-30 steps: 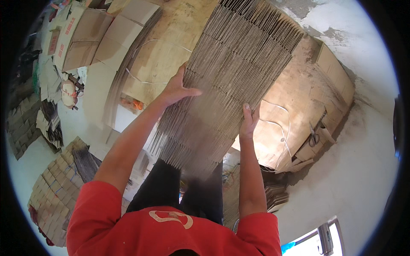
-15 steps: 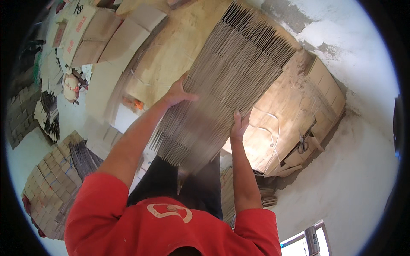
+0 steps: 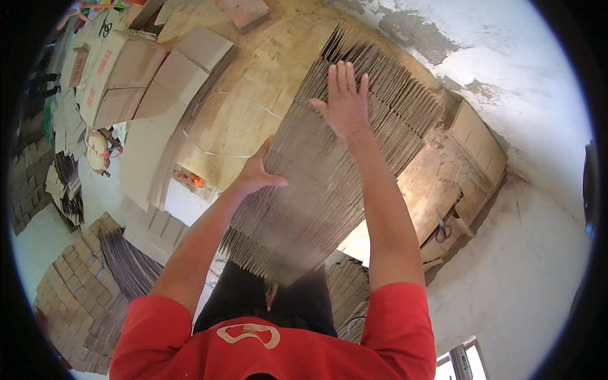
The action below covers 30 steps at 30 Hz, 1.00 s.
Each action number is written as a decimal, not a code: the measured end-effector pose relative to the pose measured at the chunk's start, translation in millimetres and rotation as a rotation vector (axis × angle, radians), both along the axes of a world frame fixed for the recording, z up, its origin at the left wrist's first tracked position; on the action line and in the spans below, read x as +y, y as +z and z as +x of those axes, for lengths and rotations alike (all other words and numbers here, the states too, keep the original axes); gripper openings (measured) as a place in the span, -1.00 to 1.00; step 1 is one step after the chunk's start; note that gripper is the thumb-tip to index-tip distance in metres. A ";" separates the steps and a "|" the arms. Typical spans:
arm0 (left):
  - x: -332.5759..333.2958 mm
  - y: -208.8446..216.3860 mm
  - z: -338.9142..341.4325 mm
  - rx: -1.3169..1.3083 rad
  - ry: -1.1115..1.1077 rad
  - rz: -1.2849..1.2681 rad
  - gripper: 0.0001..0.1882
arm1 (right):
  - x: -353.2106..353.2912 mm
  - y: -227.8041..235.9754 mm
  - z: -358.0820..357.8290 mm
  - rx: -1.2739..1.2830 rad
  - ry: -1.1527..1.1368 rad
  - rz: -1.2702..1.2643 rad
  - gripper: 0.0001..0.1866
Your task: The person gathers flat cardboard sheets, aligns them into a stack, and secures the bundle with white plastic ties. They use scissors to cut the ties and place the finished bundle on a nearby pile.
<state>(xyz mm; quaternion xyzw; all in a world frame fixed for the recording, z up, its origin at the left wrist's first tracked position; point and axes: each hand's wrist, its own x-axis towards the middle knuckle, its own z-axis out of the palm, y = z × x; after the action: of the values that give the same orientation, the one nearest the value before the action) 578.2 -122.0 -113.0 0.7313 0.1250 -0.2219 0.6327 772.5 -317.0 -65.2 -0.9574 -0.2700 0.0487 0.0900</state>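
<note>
My left hand (image 3: 255, 176) holds the stack (image 3: 310, 190); my right hand (image 3: 346, 106) (spread wide) lies flat. Pushing crooked could spill it.

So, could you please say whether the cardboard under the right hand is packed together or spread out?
Packed together: the cardboard shows its thin edges in close rows, with small gaps at the far end.

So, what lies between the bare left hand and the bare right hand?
Between the left hand and the right hand lies only part of the grey-brown, ridged stack of cardboard; the head view shows this.
</note>
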 end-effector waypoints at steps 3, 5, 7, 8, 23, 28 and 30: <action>2.7 15.7 11.9 0.053 0.002 -0.056 0.26 | -3.5 -18.2 2.4 -0.002 0.004 -0.010 -0.10; 2.1 17.7 8.2 0.057 0.004 -0.031 0.27 | -1.2 -19.1 -0.1 0.038 0.002 -0.044 -0.10; 8.2 10.4 6.1 0.007 -0.007 0.039 0.28 | 3.9 -17.1 4.9 0.029 0.002 -0.025 -0.10; 7.1 11.8 7.3 -0.009 -0.020 0.065 0.29 | 5.2 -14.8 5.7 0.027 -0.006 0.004 -0.10; 11.6 4.4 3.9 0.054 0.037 -0.058 0.25 | -39.6 30.1 -8.3 -0.010 -0.348 -0.028 -0.18; -1.2 11.3 9.9 0.087 0.007 -0.064 0.23 | -136.4 -23.3 -55.4 -0.119 -0.436 -0.093 -0.16; -0.6 12.2 11.9 0.073 0.015 -0.094 0.21 | -143.6 -28.9 -56.4 -0.047 -0.369 -0.096 -0.17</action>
<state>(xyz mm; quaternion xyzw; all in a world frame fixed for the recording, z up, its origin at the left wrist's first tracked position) 590.1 -122.6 -100.8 0.6911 0.1431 -0.2493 0.6631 716.1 -460.6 -94.1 -0.9947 -0.0895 0.0218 0.0454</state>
